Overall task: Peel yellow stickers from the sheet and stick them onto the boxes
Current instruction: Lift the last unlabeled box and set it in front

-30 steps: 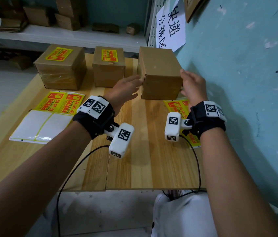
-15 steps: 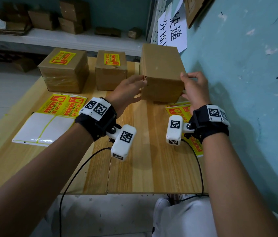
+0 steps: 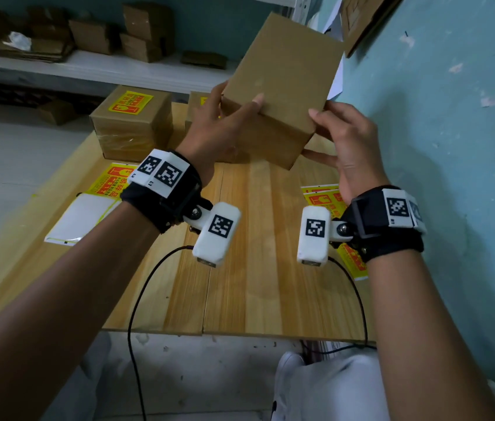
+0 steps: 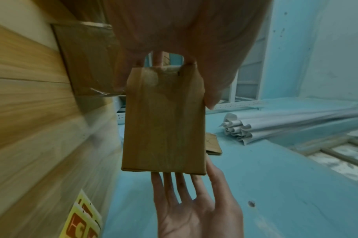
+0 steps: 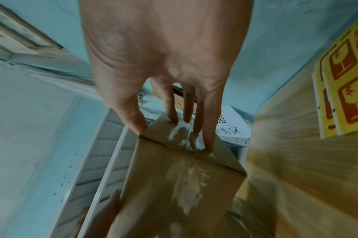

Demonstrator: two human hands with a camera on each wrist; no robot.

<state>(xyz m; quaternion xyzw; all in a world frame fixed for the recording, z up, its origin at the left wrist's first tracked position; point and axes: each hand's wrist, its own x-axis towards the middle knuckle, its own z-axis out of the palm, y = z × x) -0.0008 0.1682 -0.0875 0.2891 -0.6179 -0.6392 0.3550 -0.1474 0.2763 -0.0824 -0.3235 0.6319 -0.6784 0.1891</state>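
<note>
Plain brown box (image 3: 282,86) aloft, tilted

Black wrist straps (image 3: 167,194) carry white tagged camera pods (image 3: 217,233), black cables (image 3: 143,287).

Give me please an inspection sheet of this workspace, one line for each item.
Surface: wooden table, planks bare in the middle.
Job's things: plain box held tilted above the table; two stickered boxes at the back; sticker sheets left and right.
Clutter: peeled white backing at left.
Grippers: left hand and right hand each grip the plain box.
Cables: black cables hang from both wrist cameras.
Surroundings: blue wall right; shelf with cardboard behind.
</note>
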